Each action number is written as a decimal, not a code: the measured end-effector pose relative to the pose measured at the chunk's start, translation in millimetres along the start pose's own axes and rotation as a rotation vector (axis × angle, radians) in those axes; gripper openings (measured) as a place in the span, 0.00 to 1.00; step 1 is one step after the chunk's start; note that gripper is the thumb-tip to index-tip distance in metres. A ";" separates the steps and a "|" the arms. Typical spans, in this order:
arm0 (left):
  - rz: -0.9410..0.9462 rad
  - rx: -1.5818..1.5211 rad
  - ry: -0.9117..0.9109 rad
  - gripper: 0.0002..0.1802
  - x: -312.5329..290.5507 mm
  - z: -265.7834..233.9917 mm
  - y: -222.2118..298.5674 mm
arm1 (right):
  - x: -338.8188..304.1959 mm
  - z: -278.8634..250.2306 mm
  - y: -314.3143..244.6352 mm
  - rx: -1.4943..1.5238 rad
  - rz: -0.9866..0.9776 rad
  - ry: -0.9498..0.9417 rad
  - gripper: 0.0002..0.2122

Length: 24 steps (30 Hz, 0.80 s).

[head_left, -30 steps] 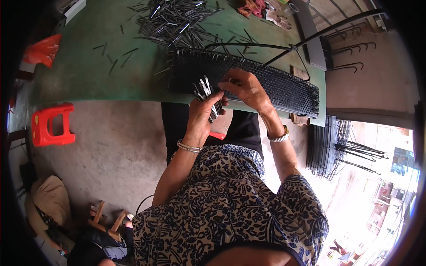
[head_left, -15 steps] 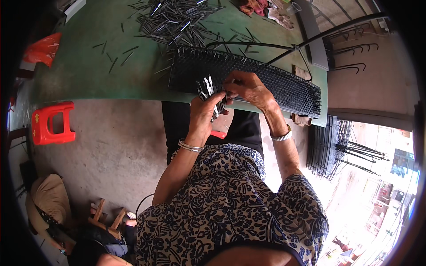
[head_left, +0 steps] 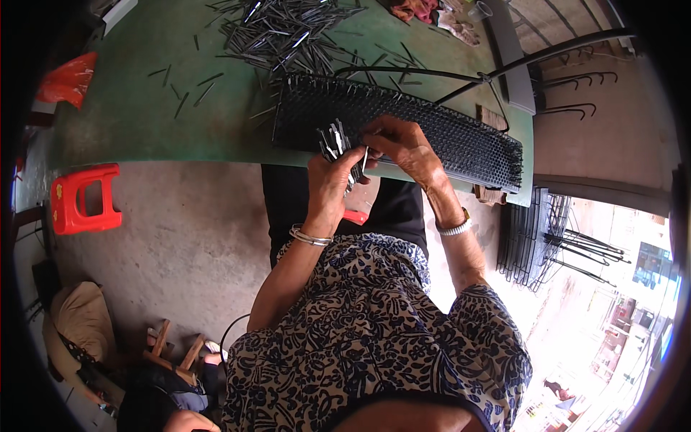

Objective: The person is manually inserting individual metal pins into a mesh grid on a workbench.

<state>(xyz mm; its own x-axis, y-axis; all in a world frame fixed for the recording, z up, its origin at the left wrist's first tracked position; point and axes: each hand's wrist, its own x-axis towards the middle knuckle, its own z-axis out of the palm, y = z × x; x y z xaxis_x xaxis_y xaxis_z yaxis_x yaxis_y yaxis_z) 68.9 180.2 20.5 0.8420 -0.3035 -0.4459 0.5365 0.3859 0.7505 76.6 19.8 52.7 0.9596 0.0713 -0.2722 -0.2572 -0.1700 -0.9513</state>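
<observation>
My left hand (head_left: 332, 180) is closed round a bundle of thin dark strips (head_left: 335, 141), several of them catching the light at their upper ends. Beside it, my right hand (head_left: 404, 147) pinches one thin strip (head_left: 366, 160) that shows as a bright line between the two hands. Just beyond both hands lies a long black perforated tray (head_left: 446, 133), full of small holes, along the near edge of the green table (head_left: 165, 137). A bent black rod frame (head_left: 425, 70) arches over the tray's far side.
A heap of loose dark strips (head_left: 277, 36) covers the table's far middle, with a few scattered left of it. Cloths (head_left: 417, 11) and a clear cup (head_left: 479, 11) lie far right. On the floor stands a red stool (head_left: 86, 200); another person (head_left: 151, 389) sits lower left.
The strip at my right fingertips now shows as a bright line beside the bundle. Both hands stay nearly where they were; the view has shifted slightly.
</observation>
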 end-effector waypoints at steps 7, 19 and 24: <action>-0.038 -0.062 -0.008 0.11 -1.3 4.1 3.8 | -1.7 -5.5 -5.3 0.031 0.038 -0.025 0.08; -0.054 -0.165 0.087 0.09 2.9 4.9 2.0 | 1.2 -11.3 -3.5 -0.035 -0.160 0.261 0.06; -0.163 -0.179 0.013 0.10 -2.4 4.4 -0.3 | 27.6 -21.7 4.4 -0.298 -0.387 0.561 0.04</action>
<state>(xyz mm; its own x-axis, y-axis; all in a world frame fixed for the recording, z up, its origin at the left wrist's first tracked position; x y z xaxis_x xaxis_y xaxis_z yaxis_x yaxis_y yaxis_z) 66.5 177.0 23.5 0.7439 -0.3630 -0.5611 0.6654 0.4815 0.5705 104.5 -0.3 44.1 0.9099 -0.3187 0.2656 0.0766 -0.5000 -0.8626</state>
